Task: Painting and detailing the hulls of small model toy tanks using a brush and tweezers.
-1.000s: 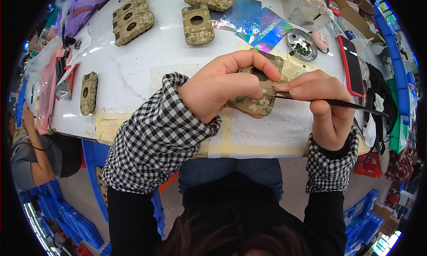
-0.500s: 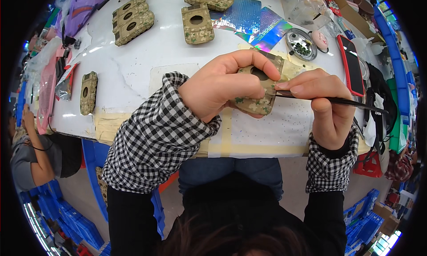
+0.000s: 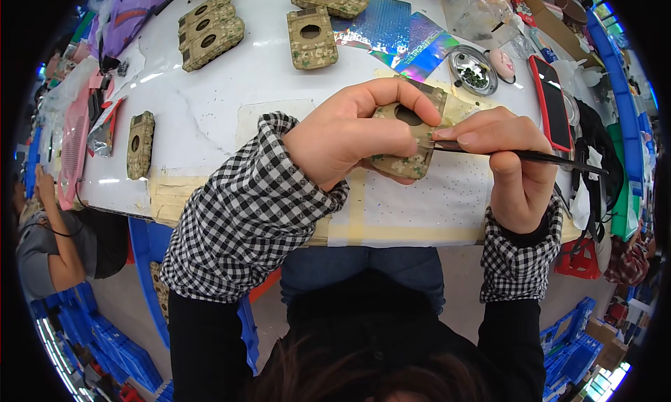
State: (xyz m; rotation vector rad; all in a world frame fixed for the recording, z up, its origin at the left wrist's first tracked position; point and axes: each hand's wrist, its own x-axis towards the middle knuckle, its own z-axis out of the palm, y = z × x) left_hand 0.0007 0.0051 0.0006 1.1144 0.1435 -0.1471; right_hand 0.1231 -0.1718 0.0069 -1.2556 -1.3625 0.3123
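My left hand is closed around a camouflage toy tank hull, its thumb and forefinger pressing near the round hole on top. Black tweezers are pinched in my right hand, their tips meeting the hull beside my left thumb. Whatever sits at the tips is too small to make out. Just past the hands, a round clear dish holds small dark green parts. More camouflage hulls lie farther off: one standing alone, one tilted behind it, a group at the back left and one at left.
A red-cased phone and a pink rounded object lie on the right. Shiny holographic sheets are at the back. Beneath my hands is a taped, speckled white sheet. Another person's arm shows at far left.
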